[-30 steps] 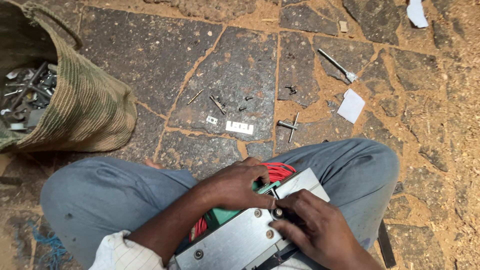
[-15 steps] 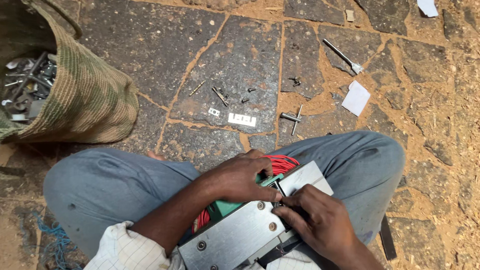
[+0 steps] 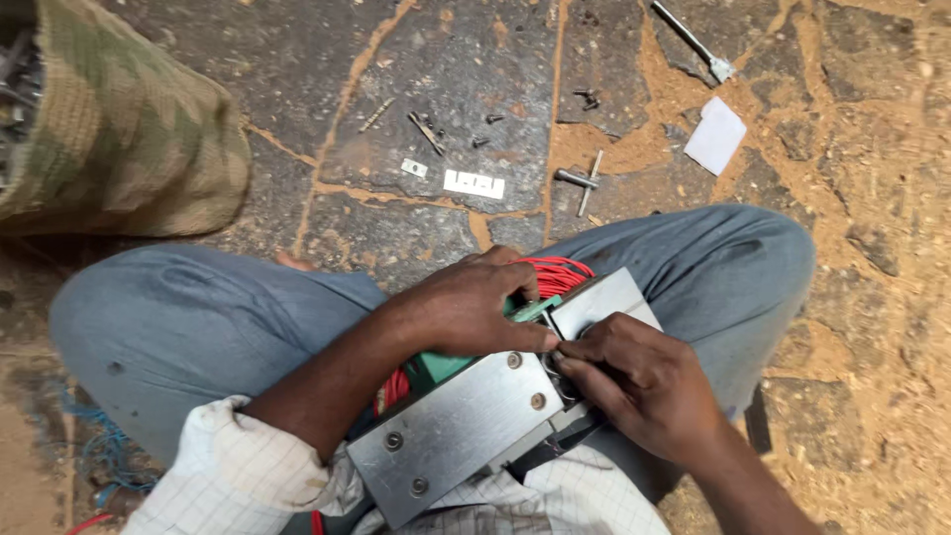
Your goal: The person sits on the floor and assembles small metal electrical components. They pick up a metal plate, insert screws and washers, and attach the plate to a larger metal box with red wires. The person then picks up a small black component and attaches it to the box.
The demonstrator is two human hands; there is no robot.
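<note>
Resting across your lap, the power tool (image 3: 466,416) lies sole plate up, green body and red cord (image 3: 555,272) beneath. Your left hand (image 3: 466,312) clamps the body; your right hand (image 3: 634,381) pinches something small at the gap between the plates — I cannot tell what. Judging by the loose screws (image 3: 436,129) on the stone floor (image 3: 178,287), you're mid-fitting; next calls for a steady grip.

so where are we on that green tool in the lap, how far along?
Looks done: screws, a small white plate and other bits lie loose on the stone floor, apparently taken off. In hand: the left hand steadies the green tool with its metal base plate facing up; the right hand pinches something small at the gap in the plate. Left: four fasteners remain in the plate.
</note>
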